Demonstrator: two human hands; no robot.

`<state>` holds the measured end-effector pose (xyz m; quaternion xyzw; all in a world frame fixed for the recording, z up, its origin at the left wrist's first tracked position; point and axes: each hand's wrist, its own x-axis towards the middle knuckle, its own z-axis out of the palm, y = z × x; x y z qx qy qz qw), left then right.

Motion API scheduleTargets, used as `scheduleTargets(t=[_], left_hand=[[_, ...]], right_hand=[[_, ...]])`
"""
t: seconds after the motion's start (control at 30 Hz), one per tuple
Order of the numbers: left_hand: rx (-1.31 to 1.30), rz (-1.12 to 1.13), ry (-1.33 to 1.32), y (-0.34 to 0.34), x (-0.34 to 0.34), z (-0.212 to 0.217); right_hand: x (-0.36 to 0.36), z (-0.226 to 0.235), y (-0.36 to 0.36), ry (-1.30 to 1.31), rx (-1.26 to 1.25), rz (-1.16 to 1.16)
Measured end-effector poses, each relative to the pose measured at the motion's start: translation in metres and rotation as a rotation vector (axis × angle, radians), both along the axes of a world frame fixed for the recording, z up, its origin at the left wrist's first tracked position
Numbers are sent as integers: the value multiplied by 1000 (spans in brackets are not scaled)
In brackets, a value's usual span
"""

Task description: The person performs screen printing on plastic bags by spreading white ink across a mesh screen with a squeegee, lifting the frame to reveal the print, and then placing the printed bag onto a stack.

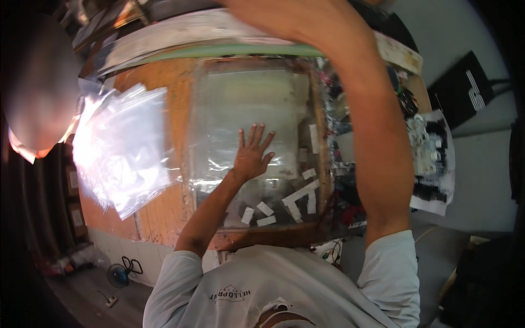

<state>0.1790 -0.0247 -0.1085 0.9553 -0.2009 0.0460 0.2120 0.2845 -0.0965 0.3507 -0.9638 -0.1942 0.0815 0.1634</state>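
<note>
My left hand lies flat with its fingers spread on a clear plastic sheet or bag. That sheet rests on a dark, glossy panel set into the wooden table. My right arm is raised and bends across the top of the view; its hand is beyond the upper edge, so what it holds or touches is hidden. Left of the panel, a loose pile of clear plastic bags shines in bright light. White tape strips stick to the panel near its front right corner.
A long pale frame with a green edge crosses behind the panel. Stained clutter lines the right side, beside black-smeared paper holding small pale pieces. A large rounded object stands at the far left. A small fan is on the floor.
</note>
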Motion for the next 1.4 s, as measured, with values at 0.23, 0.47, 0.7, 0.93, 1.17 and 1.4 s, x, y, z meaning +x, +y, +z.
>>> scheduleTargets(t=[0.23, 0.47, 0.7, 0.93, 1.17, 1.4], left_hand=[[-87, 16, 103, -25, -7, 14], [32, 246, 97, -37, -62, 10], [31, 210, 80, -36, -87, 7], [55, 223, 101, -28, -97, 3], [-145, 266, 63, -28, -94, 27], [-1705, 448, 136, -8, -153, 157]], right_hand=[[3, 4, -34, -14, 97, 81], [10, -7, -41, -84, 176, 215], [8, -18, -42, -143, 201, 281], [4, -27, -29, -65, 186, 322], [0, -64, -25, -386, 213, 217], [-126, -202, -38, -657, 196, 152]])
